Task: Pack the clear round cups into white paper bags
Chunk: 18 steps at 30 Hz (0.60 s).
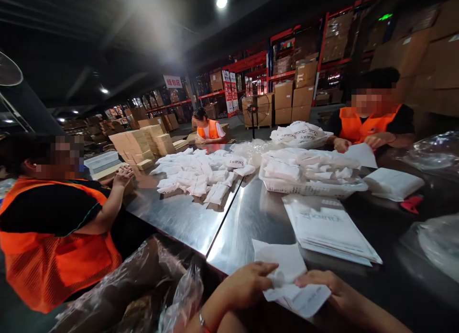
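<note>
The hands work as a pair: left hand and right hand, fingers closed on opposite sides of a limp white pouch at the tabletop's near edge, probably to keep it from flopping. Flat bags lie stacked just beyond, seemingly for easy reach, smooth beside plump, creased packets heaped on shiny metal.

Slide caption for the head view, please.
Left hand and right hand hold a white bag near stacked flat bags.
</note>
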Motion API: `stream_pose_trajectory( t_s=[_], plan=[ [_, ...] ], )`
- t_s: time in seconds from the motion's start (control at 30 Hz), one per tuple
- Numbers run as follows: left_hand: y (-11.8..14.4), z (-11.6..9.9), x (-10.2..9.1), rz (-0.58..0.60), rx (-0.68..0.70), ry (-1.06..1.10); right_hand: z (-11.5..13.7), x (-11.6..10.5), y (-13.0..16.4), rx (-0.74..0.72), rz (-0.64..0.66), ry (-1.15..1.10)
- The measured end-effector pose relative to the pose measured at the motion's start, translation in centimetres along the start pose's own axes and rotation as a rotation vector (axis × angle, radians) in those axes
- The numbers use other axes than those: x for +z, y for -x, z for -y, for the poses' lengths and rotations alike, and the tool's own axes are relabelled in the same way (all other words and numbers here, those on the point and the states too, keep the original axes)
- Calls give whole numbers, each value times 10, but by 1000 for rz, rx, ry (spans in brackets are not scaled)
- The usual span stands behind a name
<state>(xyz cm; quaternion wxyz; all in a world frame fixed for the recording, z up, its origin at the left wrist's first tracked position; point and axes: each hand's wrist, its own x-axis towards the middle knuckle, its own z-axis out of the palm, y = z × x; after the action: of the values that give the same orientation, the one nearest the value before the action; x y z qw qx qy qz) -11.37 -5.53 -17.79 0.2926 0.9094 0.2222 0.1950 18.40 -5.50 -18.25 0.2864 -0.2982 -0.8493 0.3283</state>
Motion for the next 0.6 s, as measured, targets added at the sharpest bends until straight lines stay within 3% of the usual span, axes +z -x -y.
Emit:
stream_pose_trajectory(
  t_s=[0.07,0.17,0.23,0.33,0.5,0.6],
  plan=[
    [1,3,10,51,-30,-118,0,4,6,46,90,-81],
    [0,3,11,133,-28,-185,1,5,11,98,107,-59],
    [1,0,9,120,0,-139,3,6,14,168,100,-71],
    [7,-4,15,-78,-68,52,8,11,18,333,18,-154],
    [13,-13,43,-598,-572,296,19,28,19,558,-298,-164],
    [6,-24,46,-719,-762,323,20,37,12,595,-461,-62]
  ],
)
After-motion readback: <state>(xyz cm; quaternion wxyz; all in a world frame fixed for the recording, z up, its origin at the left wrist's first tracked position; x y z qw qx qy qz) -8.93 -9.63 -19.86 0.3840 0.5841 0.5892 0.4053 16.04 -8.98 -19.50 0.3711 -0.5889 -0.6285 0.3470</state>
